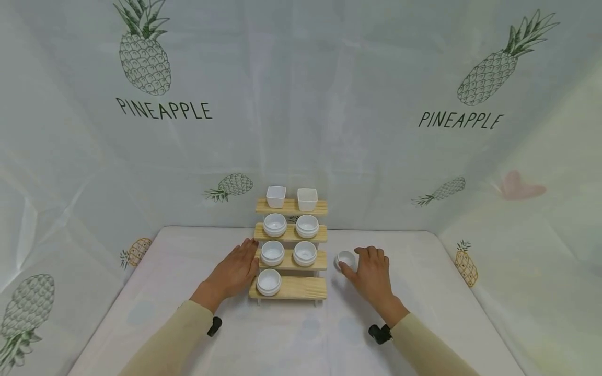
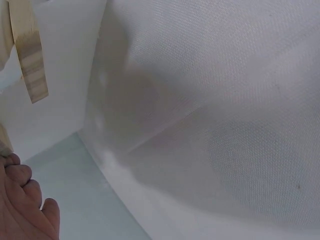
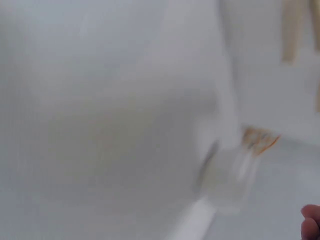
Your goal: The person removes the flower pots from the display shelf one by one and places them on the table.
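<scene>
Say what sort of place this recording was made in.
Probably an improvised filming booth: pineapple-printed sheeting surrounds a white-covered table, where a person handles a small stepped rack of white cups.

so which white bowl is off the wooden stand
The round white bowl at the person's right hand, beside the wooden stand; the other bowls all sit on the stand.

Okay so the pale backdrop cloth (image 1: 329,104) literally said PINEAPPLE twice in dark caps: one print (image 1: 164,108) sat above and left of the wooden stand (image 1: 303,287), the other print (image 1: 461,120) above and right of it.
</scene>
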A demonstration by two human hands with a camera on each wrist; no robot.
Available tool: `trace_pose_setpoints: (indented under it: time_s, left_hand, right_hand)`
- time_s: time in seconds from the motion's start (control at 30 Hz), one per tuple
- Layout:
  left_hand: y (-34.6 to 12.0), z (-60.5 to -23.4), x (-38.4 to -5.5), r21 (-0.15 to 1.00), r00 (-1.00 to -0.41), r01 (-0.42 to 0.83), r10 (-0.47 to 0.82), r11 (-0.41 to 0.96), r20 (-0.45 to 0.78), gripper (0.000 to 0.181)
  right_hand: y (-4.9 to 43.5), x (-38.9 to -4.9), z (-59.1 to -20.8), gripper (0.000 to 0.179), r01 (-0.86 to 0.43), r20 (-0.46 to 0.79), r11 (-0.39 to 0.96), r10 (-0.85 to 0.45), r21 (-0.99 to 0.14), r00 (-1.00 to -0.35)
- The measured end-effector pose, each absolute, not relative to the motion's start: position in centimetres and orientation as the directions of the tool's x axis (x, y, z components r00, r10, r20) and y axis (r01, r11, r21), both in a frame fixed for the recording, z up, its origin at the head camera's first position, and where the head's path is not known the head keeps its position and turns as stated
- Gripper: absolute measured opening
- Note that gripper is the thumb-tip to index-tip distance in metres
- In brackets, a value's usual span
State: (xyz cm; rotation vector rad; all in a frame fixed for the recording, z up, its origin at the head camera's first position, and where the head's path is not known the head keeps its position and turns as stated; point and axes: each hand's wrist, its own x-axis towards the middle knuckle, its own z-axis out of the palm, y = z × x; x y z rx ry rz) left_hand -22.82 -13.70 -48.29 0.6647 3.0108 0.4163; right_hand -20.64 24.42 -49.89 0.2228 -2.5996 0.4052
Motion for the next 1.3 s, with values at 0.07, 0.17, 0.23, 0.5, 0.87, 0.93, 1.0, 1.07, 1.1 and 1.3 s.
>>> trace_pose_setpoints:
  time_s: [0.07,0.17,0.23,0.5,0.87,0.93,1.0,1.07,1.1,1.3]
  left_hand:
    - [-13.7,-48.2,-22.8,0.258,-0.908,0.41,0.417,0.875,0.029,0.064]
    - [-13.8,-48.1,-22.6,0.25,-0.909,0.41,0.416,0.877,0.029,0.064]
    - [-13.8,-48.1,-22.5,0.248,-0.908,0.412,0.418,0.877,0.03,0.064]
    - [-14.0,-48.0,-22.2,0.246,-0.91,0.408,0.414,0.879,0.03,0.064]
    - [-13.8,-48.4,-22.6,0.217,-0.905,0.421,0.423,0.881,0.039,0.064]
    - [-13.7,-48.4,-22.6,0.216,-0.907,0.416,0.418,0.883,0.039,0.064]
    - [-13.7,-48.3,-22.6,0.217,-0.909,0.414,0.416,0.884,0.036,0.064]
    - [-13.7,-48.3,-22.6,0.218,-0.908,0.414,0.417,0.884,0.033,0.064]
    - [-13.7,-48.3,-22.6,0.213,-0.908,0.414,0.418,0.885,0.03,0.064]
    - [-13.7,-48.2,-22.7,0.153,-0.904,0.428,0.425,0.891,0.051,0.063]
  right_hand:
    - [23.5,-19.8,-49.4,0.058,-0.281,0.557,0.926,-0.099,-0.251,-0.825]
    - [21.7,-18.4,-49.0,0.054,-0.357,0.619,0.903,-0.14,-0.24,-0.772]
    - [20.4,-17.6,-48.8,0.054,-0.407,0.649,0.888,-0.18,-0.216,-0.739]
    - [14.2,-15.6,-49.1,0.063,-0.527,0.656,0.847,-0.356,-0.074,-0.665]
    - [8.2,-15.9,-49.9,0.066,-0.475,0.544,0.88,-0.405,0.012,-0.735]
    - [7.8,-16.1,-49.9,0.066,-0.456,0.539,0.89,-0.393,0.019,-0.745]
    - [7.5,-16.2,-50.0,0.065,-0.437,0.53,0.899,-0.384,0.029,-0.756]
    - [7.2,-16.3,-49.9,0.066,-0.423,0.518,0.905,-0.38,0.039,-0.766]
    - [7.1,-16.3,-49.9,0.065,-0.417,0.515,0.908,-0.379,0.045,-0.769]
    - [6.4,-16.4,-49.4,0.062,-0.404,0.531,0.912,-0.379,0.074,-0.758]
